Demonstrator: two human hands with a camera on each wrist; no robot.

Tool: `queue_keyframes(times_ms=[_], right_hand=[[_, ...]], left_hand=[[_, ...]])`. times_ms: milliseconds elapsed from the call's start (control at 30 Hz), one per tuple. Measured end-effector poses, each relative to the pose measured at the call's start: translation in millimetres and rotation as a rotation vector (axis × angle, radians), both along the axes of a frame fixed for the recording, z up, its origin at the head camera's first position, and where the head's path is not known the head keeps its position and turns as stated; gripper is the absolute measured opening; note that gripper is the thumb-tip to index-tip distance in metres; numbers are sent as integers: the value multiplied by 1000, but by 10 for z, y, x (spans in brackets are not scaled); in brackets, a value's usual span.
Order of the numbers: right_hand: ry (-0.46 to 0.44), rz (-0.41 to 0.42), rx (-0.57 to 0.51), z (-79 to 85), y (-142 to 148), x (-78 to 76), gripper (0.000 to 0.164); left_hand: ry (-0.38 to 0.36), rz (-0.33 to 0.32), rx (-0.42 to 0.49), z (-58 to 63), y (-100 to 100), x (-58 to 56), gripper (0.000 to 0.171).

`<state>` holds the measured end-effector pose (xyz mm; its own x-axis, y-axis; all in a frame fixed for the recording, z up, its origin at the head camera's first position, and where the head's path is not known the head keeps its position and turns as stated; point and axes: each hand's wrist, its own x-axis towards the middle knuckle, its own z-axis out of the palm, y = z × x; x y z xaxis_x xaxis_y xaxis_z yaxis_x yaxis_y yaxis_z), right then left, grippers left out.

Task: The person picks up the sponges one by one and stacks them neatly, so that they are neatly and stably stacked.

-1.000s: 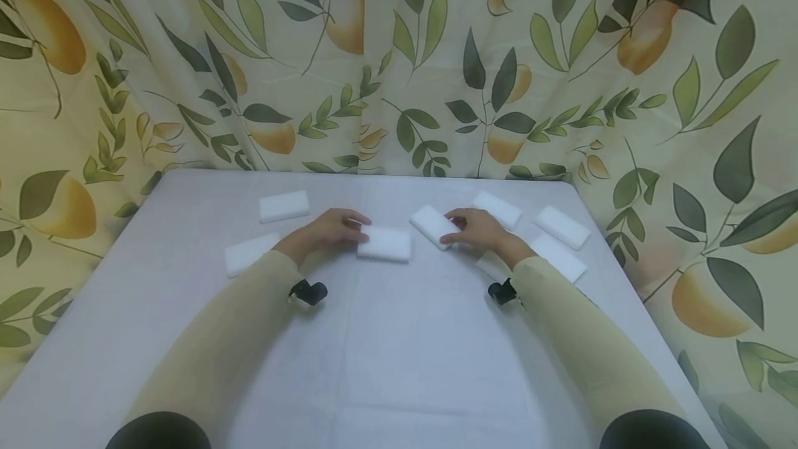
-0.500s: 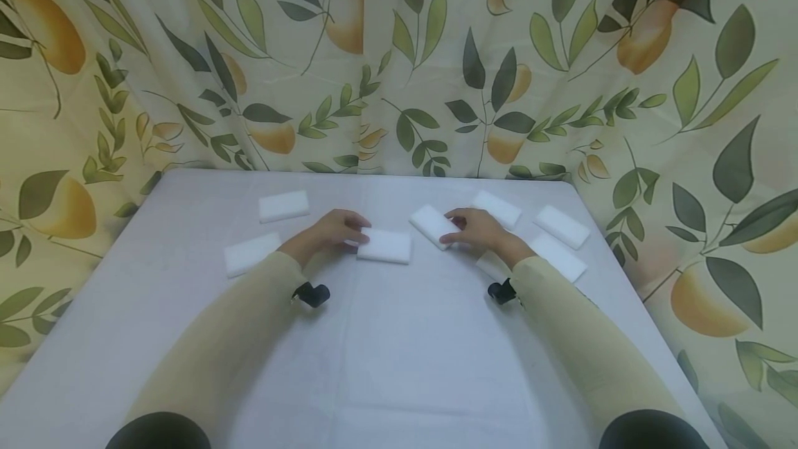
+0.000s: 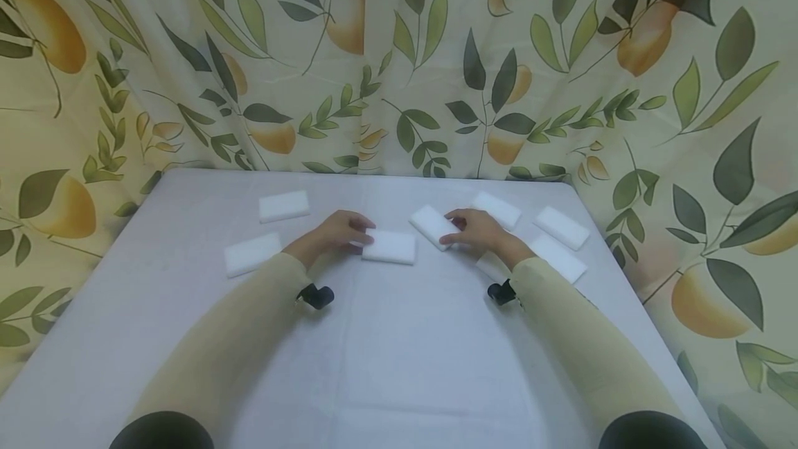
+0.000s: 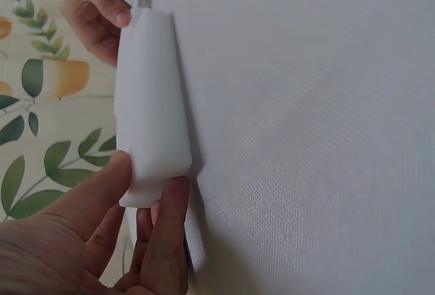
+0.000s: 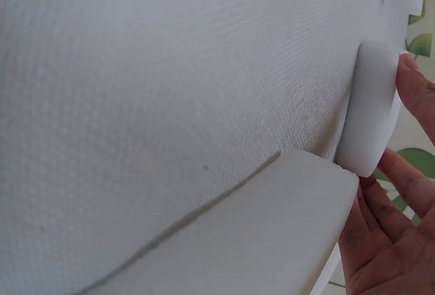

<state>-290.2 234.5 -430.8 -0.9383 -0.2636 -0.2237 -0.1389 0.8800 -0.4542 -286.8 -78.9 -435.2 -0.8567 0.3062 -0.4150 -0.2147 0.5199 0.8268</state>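
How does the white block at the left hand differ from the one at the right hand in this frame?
The left block lies roughly square to the table's near edge; the right block sits skewed at a diagonal. The left hand pinches its block at the left end, while the right hand grips its block from the right side. The left block lies nearer the person. Both are plain white, rectangular, similar in size, and apart from each other.

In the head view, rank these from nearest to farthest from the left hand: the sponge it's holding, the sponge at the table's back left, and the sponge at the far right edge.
1. Held sponge, gripped by the left hand, centre.
2. Back-left sponge, behind and left.
3. Far-right sponge, past the right hand.
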Motion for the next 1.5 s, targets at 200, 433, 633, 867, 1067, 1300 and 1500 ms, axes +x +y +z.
queue_keyframes(times_ms=[200, 433, 633, 867, 1067, 1300, 1500], right_hand=[[2, -2, -2, -20, 1, 0, 73], [6, 4, 1, -39, 20, -26, 74], [12, 4, -9, -21, 27, -23, 73], [13, 2, -18, 25, 8, 25, 72], [9, -2, -24, 16, 15, 17, 72], [-13, -16, -49, 4, 30, 0, 72], [-49, -14, -83, 19, 63, -16, 73]], left_hand=[[11, 31, -7, -9, 52, 30, 43], [15, 64, -14, -20, 78, 34, 41], [31, 67, -27, -55, 82, 7, 41], [60, 53, -56, -90, 86, -1, 40], [74, 52, -82, -91, 88, 13, 39], [65, 71, -79, -98, 84, 15, 38], [60, 68, -64, -83, 76, 17, 39]])
